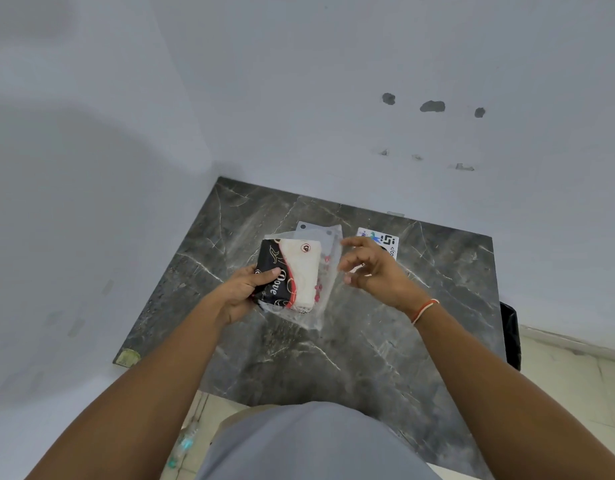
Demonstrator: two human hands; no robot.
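A folded black, red and cream cloth item [292, 271] with "Dove" lettering sits inside a clear plastic bag [325, 289]. My left hand [245, 289] grips the packet at its lower left corner, thumb on top, holding it above the dark marble table [333, 358]. Just right of the bag hovers my right hand [368, 268], its fingers loosely curled and close to the plastic's edge; I cannot tell if they touch it. A red and white thread band circles my right wrist.
A white card [385, 242] with a printed code and logo lies on the table behind my right hand. White walls close off the table's left and back. A black object [510, 334] stands by the table's right edge, with tiled floor beyond.
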